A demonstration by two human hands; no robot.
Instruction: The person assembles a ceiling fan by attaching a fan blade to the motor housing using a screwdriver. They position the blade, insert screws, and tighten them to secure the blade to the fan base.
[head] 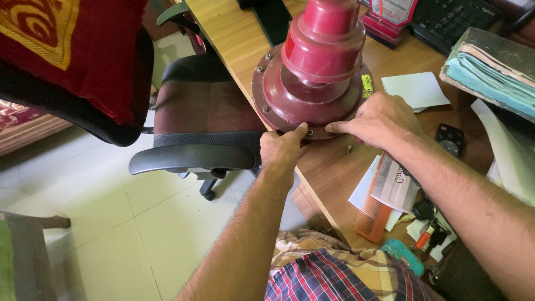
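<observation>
1. Centrally, a dark red stepped insulator (317,72) is standing upright at the desk (234,39) edge, in the upper middle of the frame.
2. At its lower rim, the left hand (281,150) is pinching the bolted flange (267,106), thumb pressing on top.
3. Just to the right, the right hand (379,120) is gripping that rim too, fingertips curling onto it (whether anything small is between them, I cannot tell).
4. Lower right, an orange comb (370,214), papers (418,89) and keys (429,234) are lying on the desk.
5. Left of the desk, an office chair (200,111) is standing on pale floor tiles (111,223).
</observation>
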